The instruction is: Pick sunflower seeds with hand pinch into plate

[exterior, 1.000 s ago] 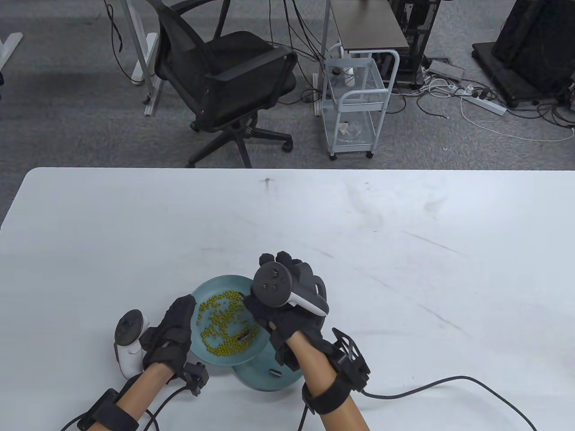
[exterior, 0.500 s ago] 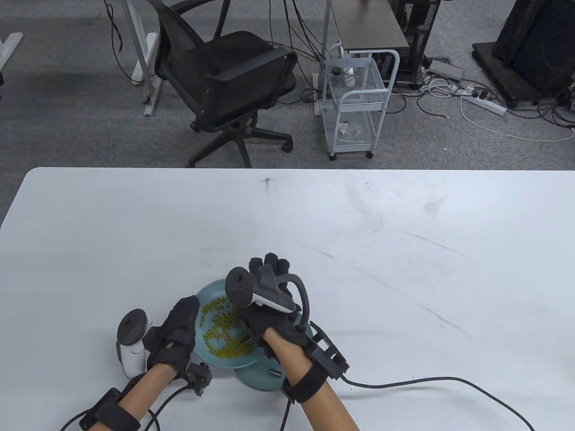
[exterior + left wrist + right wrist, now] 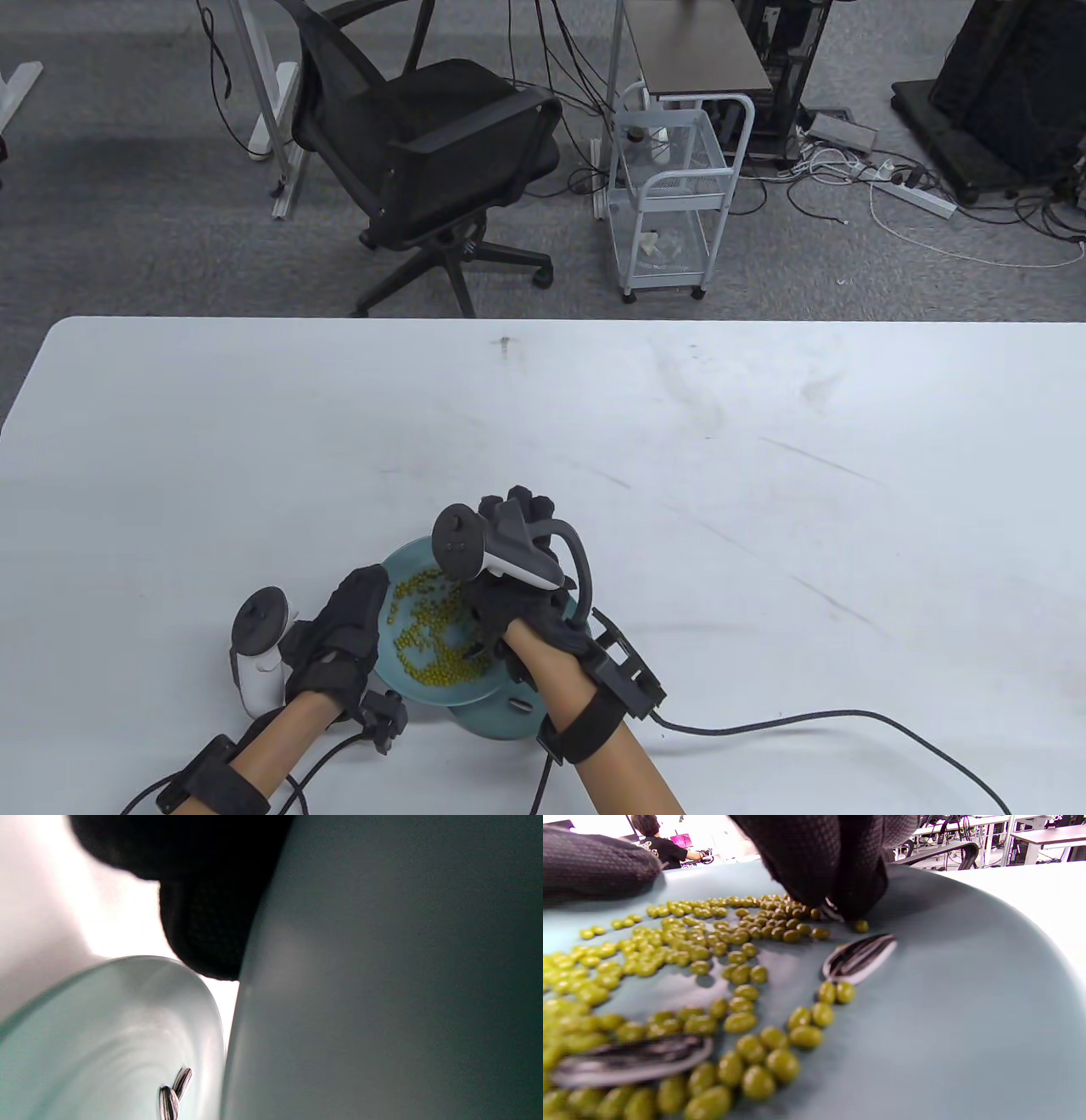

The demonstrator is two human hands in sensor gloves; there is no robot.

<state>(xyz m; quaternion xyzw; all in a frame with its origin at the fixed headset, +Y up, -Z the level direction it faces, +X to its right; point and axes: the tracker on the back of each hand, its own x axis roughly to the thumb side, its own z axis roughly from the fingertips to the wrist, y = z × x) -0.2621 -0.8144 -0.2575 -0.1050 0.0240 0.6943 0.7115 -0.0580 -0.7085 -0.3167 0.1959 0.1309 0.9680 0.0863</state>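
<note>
A teal plate (image 3: 399,567) holds many green beans (image 3: 428,632) with striped sunflower seeds among them. My left hand (image 3: 344,637) grips its left rim and holds it tilted over a second teal plate (image 3: 492,723) with a sunflower seed (image 3: 519,703) in it. My right hand (image 3: 479,647) reaches down into the beans. In the right wrist view its fingertips (image 3: 840,895) pinch together on a striped seed (image 3: 831,911). Another seed (image 3: 859,957) lies just in front and a blurred one (image 3: 632,1063) is nearer. The left wrist view shows the lower plate (image 3: 106,1035) with two seeds (image 3: 174,1094).
The white table (image 3: 764,509) stretches to the far and right sides. A black cable (image 3: 806,723) runs from my right wrist across the table. An office chair (image 3: 424,161) and a white cart (image 3: 670,195) stand beyond the far edge.
My right hand has moved left and down into the beans. The left hand and the bean plate have shifted slightly right and toward me.
</note>
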